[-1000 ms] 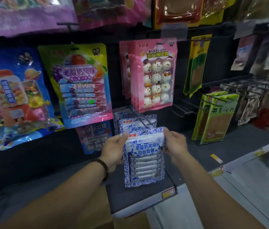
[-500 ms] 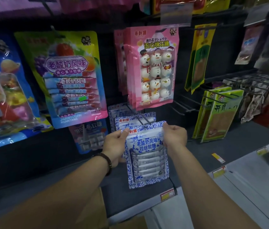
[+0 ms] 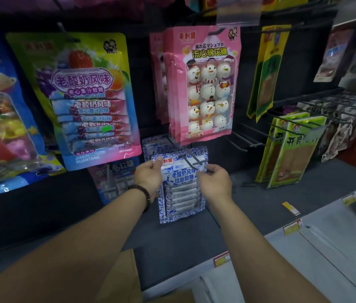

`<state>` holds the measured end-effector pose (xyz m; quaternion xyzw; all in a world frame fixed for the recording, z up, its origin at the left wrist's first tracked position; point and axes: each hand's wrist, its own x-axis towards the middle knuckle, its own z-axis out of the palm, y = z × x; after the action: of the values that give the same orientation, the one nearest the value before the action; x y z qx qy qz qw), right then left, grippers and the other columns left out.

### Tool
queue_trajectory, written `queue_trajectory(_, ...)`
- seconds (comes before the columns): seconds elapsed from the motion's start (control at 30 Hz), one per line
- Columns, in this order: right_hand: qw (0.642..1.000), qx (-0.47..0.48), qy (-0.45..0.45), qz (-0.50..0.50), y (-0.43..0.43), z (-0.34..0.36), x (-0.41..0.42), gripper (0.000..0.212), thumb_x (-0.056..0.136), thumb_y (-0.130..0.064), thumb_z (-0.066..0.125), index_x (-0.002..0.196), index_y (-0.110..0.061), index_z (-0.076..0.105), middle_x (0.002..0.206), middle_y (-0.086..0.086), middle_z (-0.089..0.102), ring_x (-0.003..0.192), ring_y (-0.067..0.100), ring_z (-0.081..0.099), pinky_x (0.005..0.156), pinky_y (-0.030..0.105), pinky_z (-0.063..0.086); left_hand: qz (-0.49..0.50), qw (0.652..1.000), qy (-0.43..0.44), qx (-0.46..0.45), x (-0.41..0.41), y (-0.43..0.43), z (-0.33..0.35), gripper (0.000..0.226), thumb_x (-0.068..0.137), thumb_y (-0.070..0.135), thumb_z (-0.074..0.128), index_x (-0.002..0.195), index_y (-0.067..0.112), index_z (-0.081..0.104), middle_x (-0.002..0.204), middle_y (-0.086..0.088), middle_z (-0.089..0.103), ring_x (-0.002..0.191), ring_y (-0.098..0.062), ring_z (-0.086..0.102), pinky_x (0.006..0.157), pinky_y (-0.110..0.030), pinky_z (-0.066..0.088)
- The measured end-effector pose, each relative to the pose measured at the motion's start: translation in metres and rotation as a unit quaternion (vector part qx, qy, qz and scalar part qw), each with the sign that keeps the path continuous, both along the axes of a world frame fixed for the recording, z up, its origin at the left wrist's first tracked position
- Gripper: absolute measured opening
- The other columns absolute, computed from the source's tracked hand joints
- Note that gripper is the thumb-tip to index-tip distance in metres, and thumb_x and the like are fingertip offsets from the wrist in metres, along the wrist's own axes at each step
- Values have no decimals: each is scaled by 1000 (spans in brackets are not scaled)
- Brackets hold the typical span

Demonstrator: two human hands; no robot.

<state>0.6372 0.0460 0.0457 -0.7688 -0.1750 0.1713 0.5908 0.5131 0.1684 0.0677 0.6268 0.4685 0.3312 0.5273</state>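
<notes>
While the blue-and-white candy pack (image 3: 181, 189) hangs upright between both hands, its top edge sits right at the wire peg hook (image 3: 192, 161), just under the pink snowman marshmallow pack (image 3: 205, 84). The wire crosses the pack's header, though from this angle I can't tell whether the hang hole is actually threaded on.

Here's where it could slip up, I'd say: if the hole misses the hook's tip, the header buckles against the wire instead of sliding on. Let go too soon and the pack drops to the dark shelf (image 3: 260, 204) below. Push too hard and the matching packs (image 3: 155, 145) behind get shoved askew, or the marshmallow pack above gets knocked swinging.

Now the hands. The left hand (image 3: 148, 178), a beaded bracelet (image 3: 144, 193) on its wrist, pinches the pack's upper left corner, thumb laid across the front. The right hand (image 3: 214, 182) grips the upper right edge, fingers curled round it, close to the hook's end. Both forearms reach forward, nearly parallel, wrists level, with the pack held between them facing the person.
</notes>
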Motion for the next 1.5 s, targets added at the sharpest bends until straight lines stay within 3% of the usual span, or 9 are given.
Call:
queue_trajectory(0.13, 997, -49, 9, 62, 0, -2, -7, 31, 93, -26, 70, 122, -16, 73, 112, 2, 74, 92, 17, 71, 82, 30, 51, 0, 999, 35, 38, -10, 2, -4, 43, 106, 52, 54, 75, 21, 57, 67, 1, 54, 61, -21, 49, 75, -39, 51)
queue_trajectory(0.3, 979, -136, -14, 150, -9, 2, -25, 24, 89, -28, 63, 74, -9, 68, 75, 1, 68, 71, 23, 66, 70, 39, 55, -55, 989, 136, 34, -52, -4, -13, 33, 103, 42, 63, 101, 10, 75, 106, 0, 72, 102, -22, 67, 100, -33, 53)
queue_trajectory(0.43, 939, -222, -82, 249, -19, 7, -55, 22, 92, -24, 56, 72, -15, 61, 72, 7, 59, 67, 23, 53, 61, 33, 42, -196, 953, 225, 45, -121, -29, -8, 22, 101, 33, 67, 86, 18, 72, 71, 9, 63, 66, -12, 57, 61, -24, 43)
queue_trajectory(0.6, 896, -270, -136, 325, -30, 14, -123, 34, 98, -30, 61, 66, -18, 60, 65, -7, 60, 63, 9, 55, 63, 26, 45, -297, 895, 310, 123, -225, -54, 9, 17, 102, 33, 67, 110, 19, 74, 102, 10, 73, 89, -3, 66, 70, -10, 48)
queue_trajectory(0.77, 853, -273, -158, 415, -36, 24, -205, 22, 102, -26, 60, 99, -14, 78, 105, 1, 78, 98, 15, 69, 85, 30, 53, -321, 860, 375, 131, -326, -75, 23, 10, 101, 36, 64, 107, 35, 71, 105, 14, 73, 100, -6, 68, 86, -23, 55)
queue_trajectory(0.87, 869, -239, -137, 412, -41, 14, -256, 14, 97, -24, 63, 90, -18, 75, 95, 0, 78, 91, 19, 71, 93, 41, 56, -337, 829, 427, 131, -382, -88, 26, 18, 100, 39, 62, 115, 35, 72, 114, 16, 69, 109, -6, 63, 91, -23, 49)
queue_trajectory(1.17, 863, -286, -62, 412, -64, -94, -354, 12, 96, -30, 67, 104, -20, 67, 94, 4, 73, 88, 27, 72, 73, 34, 53, -391, 793, 451, 124, -473, -125, -19, 30, 103, 44, 62, 120, 23, 73, 126, 3, 71, 118, -17, 64, 93, -26, 45)
queue_trajectory(1.37, 839, -405, 68, 357, -119, -206, -369, 23, 96, -29, 70, 116, -21, 63, 82, 6, 63, 57, 20, 56, 56, 32, 44, -410, 760, 490, 116, -486, -126, -36, 38, 103, 54, 57, 134, 33, 65, 137, 5, 65, 121, -19, 62, 103, -35, 48)
queue_trajectory(1.5, 805, -458, 51, 373, -126, -238, -365, 41, 94, -34, 74, 133, -21, 67, 114, 8, 73, 79, 16, 67, 63, 23, 48, -427, 759, 477, 121, -482, -120, -35, 38, 105, 50, 56, 137, 30, 63, 135, 6, 65, 119, -17, 60, 92, -27, 43)
